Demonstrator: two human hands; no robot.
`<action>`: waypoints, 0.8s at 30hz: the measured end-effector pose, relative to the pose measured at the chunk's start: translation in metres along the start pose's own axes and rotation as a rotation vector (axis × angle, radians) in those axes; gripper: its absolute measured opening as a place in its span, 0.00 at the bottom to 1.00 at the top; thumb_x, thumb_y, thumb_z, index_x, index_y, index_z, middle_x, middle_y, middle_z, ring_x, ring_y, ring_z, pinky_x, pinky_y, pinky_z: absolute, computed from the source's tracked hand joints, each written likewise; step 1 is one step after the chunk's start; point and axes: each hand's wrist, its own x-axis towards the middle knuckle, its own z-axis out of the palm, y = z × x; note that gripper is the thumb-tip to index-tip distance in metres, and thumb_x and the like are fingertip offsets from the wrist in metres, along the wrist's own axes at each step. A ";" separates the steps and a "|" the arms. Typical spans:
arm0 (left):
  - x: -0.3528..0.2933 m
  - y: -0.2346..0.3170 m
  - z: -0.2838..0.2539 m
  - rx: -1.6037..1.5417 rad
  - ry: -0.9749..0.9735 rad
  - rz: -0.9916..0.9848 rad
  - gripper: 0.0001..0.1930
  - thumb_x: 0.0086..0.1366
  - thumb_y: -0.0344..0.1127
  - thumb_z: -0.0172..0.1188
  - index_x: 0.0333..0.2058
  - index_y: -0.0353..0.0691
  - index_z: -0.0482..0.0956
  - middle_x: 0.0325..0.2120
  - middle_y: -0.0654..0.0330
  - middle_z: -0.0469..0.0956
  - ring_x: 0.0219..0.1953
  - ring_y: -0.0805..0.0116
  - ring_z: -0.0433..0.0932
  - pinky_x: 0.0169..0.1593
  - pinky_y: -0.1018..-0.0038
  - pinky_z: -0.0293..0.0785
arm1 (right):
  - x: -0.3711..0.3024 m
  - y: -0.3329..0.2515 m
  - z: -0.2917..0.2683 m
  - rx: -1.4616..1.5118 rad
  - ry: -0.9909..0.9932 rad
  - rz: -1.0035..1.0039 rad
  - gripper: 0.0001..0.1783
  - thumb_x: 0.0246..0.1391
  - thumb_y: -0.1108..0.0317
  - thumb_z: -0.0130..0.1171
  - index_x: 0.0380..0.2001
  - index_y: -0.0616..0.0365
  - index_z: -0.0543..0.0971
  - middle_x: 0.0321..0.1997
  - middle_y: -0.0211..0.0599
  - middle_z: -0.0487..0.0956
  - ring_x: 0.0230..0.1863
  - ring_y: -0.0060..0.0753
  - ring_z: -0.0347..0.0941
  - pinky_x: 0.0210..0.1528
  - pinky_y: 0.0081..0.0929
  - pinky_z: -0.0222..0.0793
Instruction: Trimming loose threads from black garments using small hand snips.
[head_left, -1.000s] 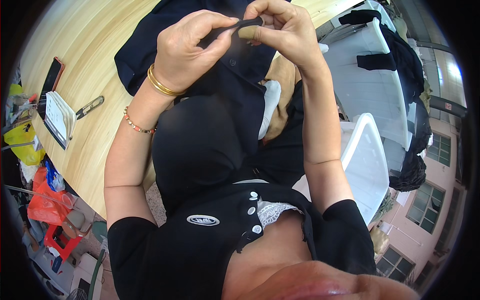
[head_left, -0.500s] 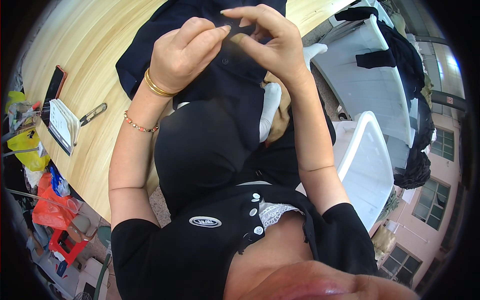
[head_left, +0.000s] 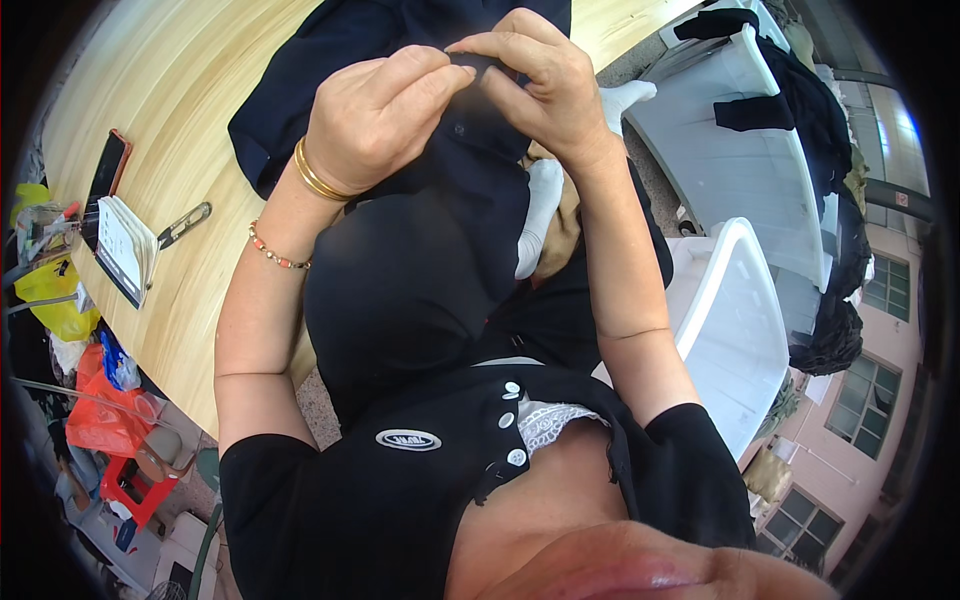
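A dark navy garment (head_left: 290,120) lies over the table edge and my lap, with a small dark button (head_left: 459,130) showing on it below my hands. My left hand (head_left: 375,125) is closed in a pinch, its fingertips against the raised cloth; whatever is between them is too small to make out. Facing it, my right hand (head_left: 545,85) has thumb and forefinger closed on a fold of the garment. The two sets of fingertips nearly meet. Gold bangles and a beaded bracelet circle my left wrist.
On the wooden table (head_left: 180,100) at left lie a phone (head_left: 110,165), a notepad (head_left: 125,250) and thread snips (head_left: 185,225). White plastic bins (head_left: 740,340) stand at right, one draped with dark clothes (head_left: 810,110). White socks (head_left: 540,215) and tan cloth (head_left: 565,240) show beside my lap.
My right thumb and forefinger, apart before, have closed on a raised fold of the garment. My left hand has shifted slightly right and down, its pinch still closed.
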 end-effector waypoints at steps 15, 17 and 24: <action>-0.011 -0.008 -0.002 -0.303 -0.309 -0.849 0.10 0.62 0.33 0.65 0.39 0.35 0.83 0.32 0.64 0.81 0.32 0.77 0.77 0.38 0.83 0.71 | -0.055 0.023 -0.005 0.233 0.174 0.556 0.16 0.51 0.77 0.65 0.46 0.60 0.78 0.35 0.30 0.81 0.35 0.16 0.78 0.37 0.11 0.73; -0.015 -0.011 -0.001 -0.364 -0.314 -0.911 0.10 0.63 0.34 0.64 0.39 0.34 0.83 0.32 0.66 0.81 0.33 0.80 0.76 0.38 0.84 0.71 | -0.066 0.005 -0.001 0.273 0.133 0.723 0.20 0.44 0.65 0.73 0.40 0.59 0.80 0.35 0.32 0.79 0.35 0.23 0.78 0.37 0.20 0.74; -0.011 -0.012 -0.003 -0.743 -0.204 -1.136 0.10 0.64 0.32 0.64 0.41 0.34 0.83 0.34 0.67 0.81 0.36 0.83 0.76 0.42 0.87 0.69 | -0.082 0.000 0.001 0.487 0.112 0.881 0.14 0.53 0.72 0.65 0.43 0.64 0.82 0.31 0.28 0.83 0.32 0.16 0.76 0.36 0.13 0.71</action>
